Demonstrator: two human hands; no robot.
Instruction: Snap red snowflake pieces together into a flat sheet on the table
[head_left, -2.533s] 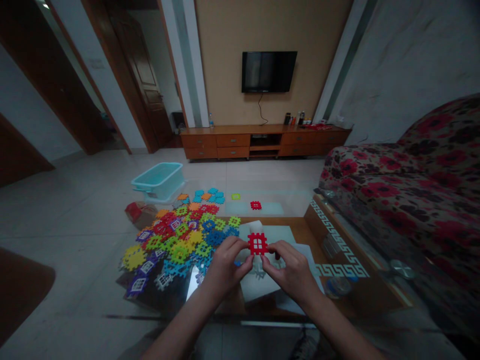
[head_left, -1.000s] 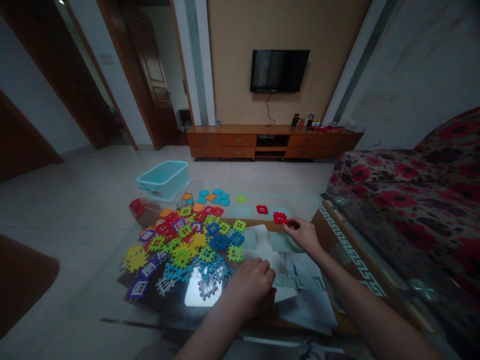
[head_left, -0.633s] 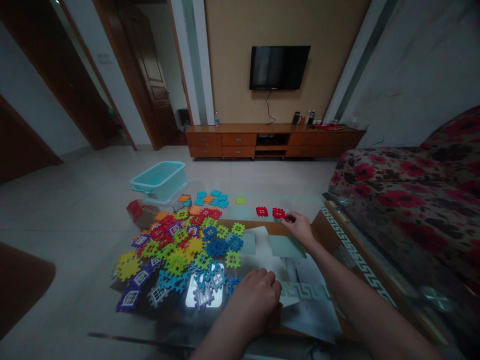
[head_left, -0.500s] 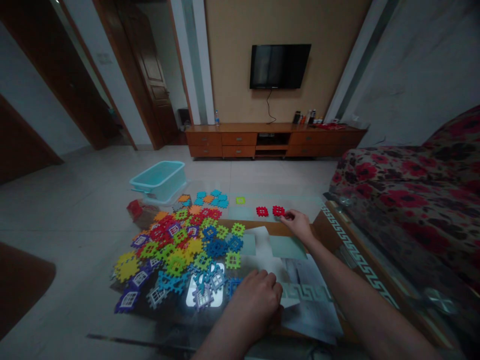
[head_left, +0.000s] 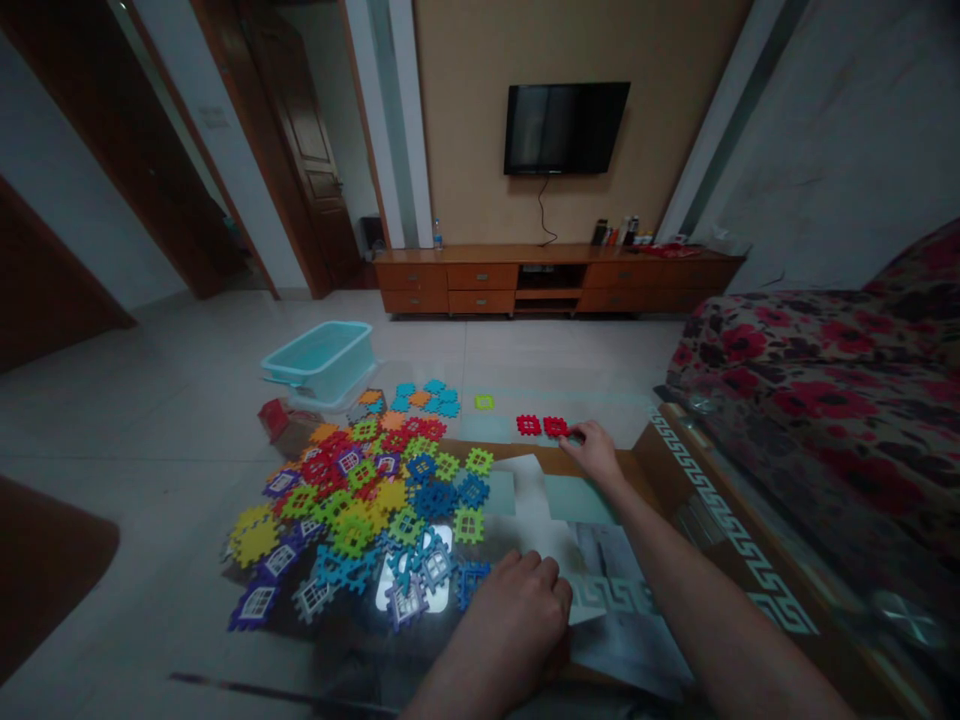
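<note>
My right hand [head_left: 596, 452] reaches far across the glass tabletop [head_left: 495, 430], its fingertips pinching a red plastic lattice piece [head_left: 556, 427]. That piece sits edge to edge with a second red lattice piece [head_left: 529, 425]. My left hand [head_left: 517, 610] rests curled near the table's front, back upward, close to a blue lattice piece [head_left: 472, 583]. Whatever lies under its fingers is hidden. A large heap of multicoloured interlocking lattice pieces [head_left: 360, 490] spreads to the left of both hands.
Sheets of white paper [head_left: 525, 510] lie under the glass. Beyond the table are several blue pieces [head_left: 424, 397], a green piece [head_left: 484, 402], a teal plastic tub [head_left: 319, 355] and a small cardboard box [head_left: 285, 425]. A floral sofa [head_left: 825, 400] lines the right.
My right hand has pushed its red piece left, closing the gap to the other red piece. The view has shifted slightly. My left hand stays nearly still.
</note>
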